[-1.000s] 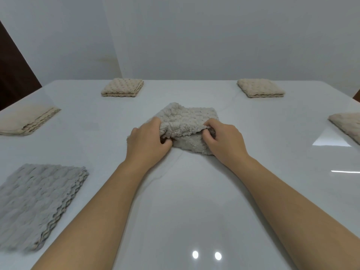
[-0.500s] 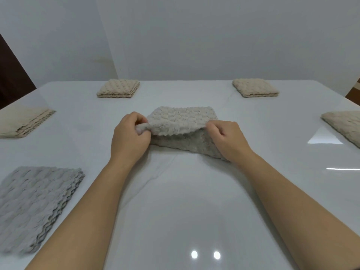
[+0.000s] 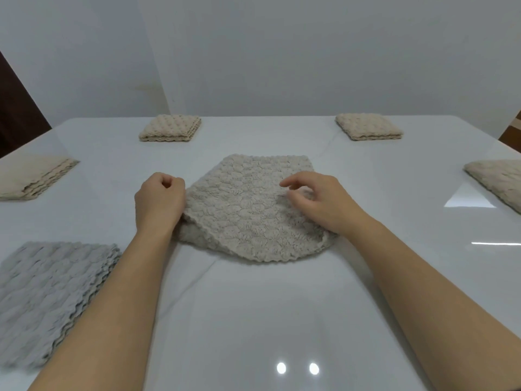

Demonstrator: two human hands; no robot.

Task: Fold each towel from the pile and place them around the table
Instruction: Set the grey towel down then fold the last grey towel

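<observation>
A beige textured towel (image 3: pixel 248 210) lies spread in the middle of the white table (image 3: pixel 253 320), its near edge curved and partly doubled under. My left hand (image 3: pixel 159 201) rests curled at the towel's left edge, fingers closed against the cloth; whether it pinches the edge is hidden. My right hand (image 3: pixel 318 201) hovers over the towel's right part with fingers apart, holding nothing.
Folded towels sit around the table: beige ones at back left (image 3: pixel 170 128), back right (image 3: pixel 368 127), far right (image 3: pixel 499 180) and left (image 3: pixel 31 176), and a grey one (image 3: pixel 48 297) at near left. Walls stand close behind the table's far edge.
The towel, bunched between both hands a second ago, has been opened and laid out flat toward me. My right hand has let go and lifted; my left hand moved to the left edge.
</observation>
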